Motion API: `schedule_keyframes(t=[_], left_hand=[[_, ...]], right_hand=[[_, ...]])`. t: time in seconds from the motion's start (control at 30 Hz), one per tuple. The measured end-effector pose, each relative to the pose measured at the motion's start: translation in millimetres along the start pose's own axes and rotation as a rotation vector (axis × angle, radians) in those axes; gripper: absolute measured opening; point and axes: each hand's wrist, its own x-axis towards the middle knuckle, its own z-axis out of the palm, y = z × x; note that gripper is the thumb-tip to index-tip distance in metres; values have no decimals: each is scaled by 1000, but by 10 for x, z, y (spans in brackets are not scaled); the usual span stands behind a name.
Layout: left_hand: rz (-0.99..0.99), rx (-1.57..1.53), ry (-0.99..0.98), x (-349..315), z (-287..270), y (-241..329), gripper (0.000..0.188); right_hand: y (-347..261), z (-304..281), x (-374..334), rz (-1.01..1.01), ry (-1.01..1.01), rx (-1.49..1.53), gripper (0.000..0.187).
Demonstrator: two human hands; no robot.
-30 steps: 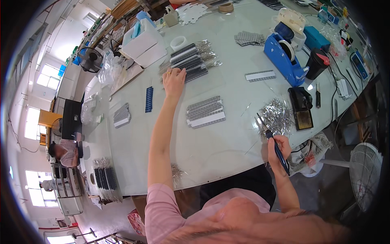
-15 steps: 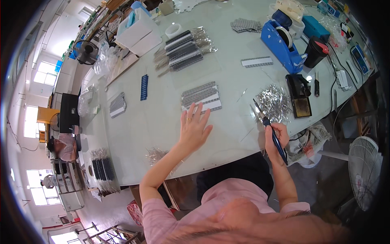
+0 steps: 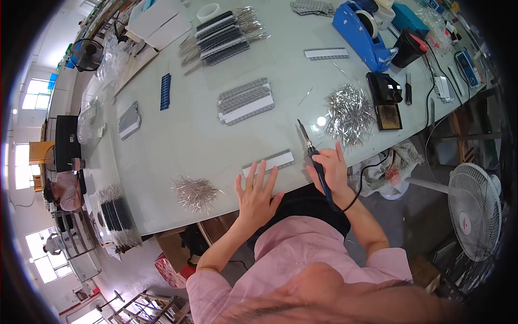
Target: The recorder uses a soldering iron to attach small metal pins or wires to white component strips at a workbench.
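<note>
My left hand [image 3: 257, 197] lies flat with spread fingers, its fingertips on a grey segmented strip with a white band [image 3: 277, 161] near the table's front edge. In my right hand [image 3: 333, 171] is a soldering iron [image 3: 317, 165], held like a pen, its tip pointing up and left over the table. A stack of similar grey strips [image 3: 246, 102] lies farther back. To the right of the iron is a pile of short silvery wire pieces [image 3: 349, 114], and another wire pile [image 3: 195, 193] sits left of my left hand.
A soldering iron stand [image 3: 387, 102] is right of the wire pile, below a blue tape dispenser [image 3: 364, 40]. Bundled wired strips [image 3: 224, 38] lie at the back. A blue strip [image 3: 165, 92] and grey strips [image 3: 130, 120] lie left. A white fan [image 3: 475, 210] stands at the right.
My left hand has drawn a grey strip away from the stack toward the front edge. My right hand has moved left with the soldering iron. The view has shifted, too.
</note>
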Motion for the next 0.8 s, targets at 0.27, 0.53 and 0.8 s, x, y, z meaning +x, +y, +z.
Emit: schedule_keyframes(t=[0.27,0.53,0.8], left_hand=[[31,16,44,-17,121,-54,69],[57,19,53,20,141,-102,69],[69,38,61,27,163,-111,69]], right_hand=[[-283,218,-20,120,244,-16,46],[-330,-502,80,198,172,93,22],[-352,-733,154,154,12,121,17]])
